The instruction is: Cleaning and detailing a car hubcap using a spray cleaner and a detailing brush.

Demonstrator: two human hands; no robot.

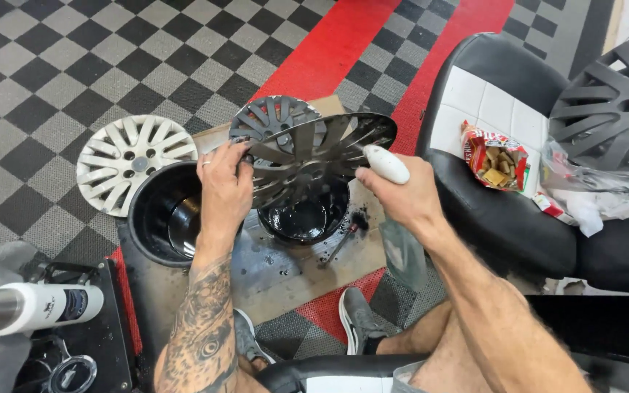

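While the left hand (pixel 225 188) grips a dark glossy hubcap (pixel 314 156) by its rim and holds it tilted in the air, the right hand (pixel 400 195) is closed around a spray bottle (pixel 387 166) whose white head points at the spokes. The hubcap hangs just over a black bucket (pixel 303 218) with dark liquid in it. A second black bucket (pixel 161 215) stands beside it, to the left, partly behind the left wrist. Both buckets rest on a sheet of cardboard (pixel 285 269) on the checkered floor (pixel 45 73).

I judge that the spraying of the hubcap is the step in hand, with the bucket below to catch the drips. The next move seems to need a steady squeeze of the trigger, and a slow turn of the rim by the left hand, so every spoke gets wet and the drops fall into the bucket, not on the cardboard.

A silver hubcap (pixel 134 161) lies on the floor near the left bucket, and a grey one (pixel 271 116) lies behind. A snack bag (pixel 495 156) sits on a black chair (pixel 518 233) at the right.
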